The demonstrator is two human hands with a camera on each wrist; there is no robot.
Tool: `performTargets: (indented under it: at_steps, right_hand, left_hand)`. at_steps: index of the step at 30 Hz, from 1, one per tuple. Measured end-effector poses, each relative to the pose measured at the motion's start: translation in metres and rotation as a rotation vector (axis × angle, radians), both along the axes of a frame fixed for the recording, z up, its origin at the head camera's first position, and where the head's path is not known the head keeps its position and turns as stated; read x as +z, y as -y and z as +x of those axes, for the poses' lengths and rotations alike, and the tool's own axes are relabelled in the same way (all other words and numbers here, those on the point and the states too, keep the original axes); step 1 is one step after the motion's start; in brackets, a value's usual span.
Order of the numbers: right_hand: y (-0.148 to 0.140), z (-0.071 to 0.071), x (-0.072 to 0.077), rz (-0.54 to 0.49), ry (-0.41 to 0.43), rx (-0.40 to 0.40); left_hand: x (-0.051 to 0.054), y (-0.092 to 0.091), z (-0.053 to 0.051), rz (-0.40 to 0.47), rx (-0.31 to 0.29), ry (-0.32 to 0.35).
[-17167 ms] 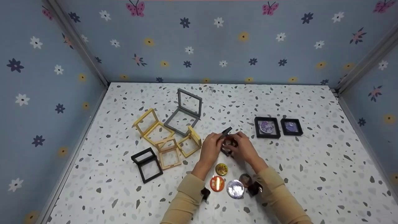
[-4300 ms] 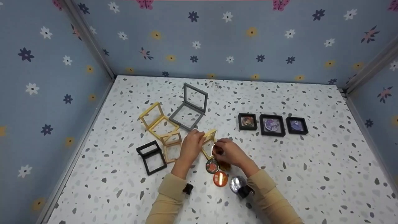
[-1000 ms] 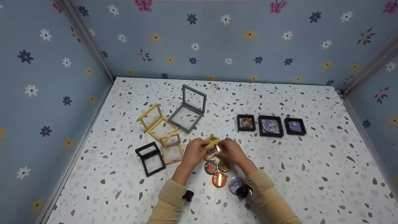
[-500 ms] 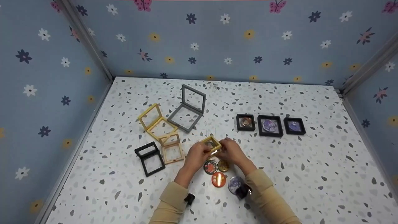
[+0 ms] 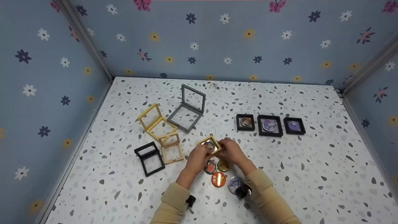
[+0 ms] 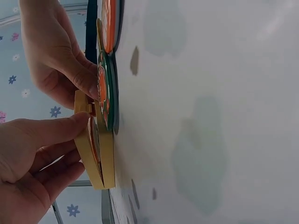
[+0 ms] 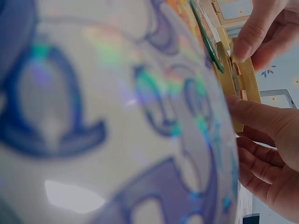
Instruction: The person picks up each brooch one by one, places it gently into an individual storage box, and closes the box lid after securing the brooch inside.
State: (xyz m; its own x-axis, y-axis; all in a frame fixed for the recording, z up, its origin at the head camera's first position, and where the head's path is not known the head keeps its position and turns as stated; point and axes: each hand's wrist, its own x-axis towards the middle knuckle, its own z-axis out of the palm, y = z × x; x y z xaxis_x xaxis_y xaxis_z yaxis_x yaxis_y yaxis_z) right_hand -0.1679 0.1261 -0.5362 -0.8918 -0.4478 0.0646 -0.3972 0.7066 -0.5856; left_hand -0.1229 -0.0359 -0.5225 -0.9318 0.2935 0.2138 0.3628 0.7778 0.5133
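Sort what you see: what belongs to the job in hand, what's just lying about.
In the job: left hand, right hand, held yellow frame, badge inside it.

Lying about (likely same work): four open frames, four loose badges, three filled black frames.

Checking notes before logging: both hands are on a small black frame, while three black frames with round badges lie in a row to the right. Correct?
Not black: the left hand and right hand are on a small yellow frame, as the head view shows. The row of three black frames is as stated.
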Motion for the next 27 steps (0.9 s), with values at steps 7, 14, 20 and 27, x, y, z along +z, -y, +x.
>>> performTargets:
  at_steps: [7,14,20,27]
  right_hand:
    - [0.0007,-0.0001,-0.0002,0.002,-0.013,0.000]
    - [0.0014,-0.0005,-0.0009,0.007,0.001,-0.004]
    - [0.0022,0.0001,0.0008,0.015,0.037,-0.016]
    - [0.0016,0.0012,0.0035,0.027,0.028,0.013]
  left_hand:
    - [-0.0010,-0.0031,-0.0010,-0.053,0.027,0.022]
    - [0.0016,-0.0071,-0.0028,-0.065,0.040,0.029]
    - [0.0024,-0.0097,-0.0034,-0.092,0.041,0.013]
    - [0.0016,-0.0095,-0.0046,-0.070,0.047,0.019]
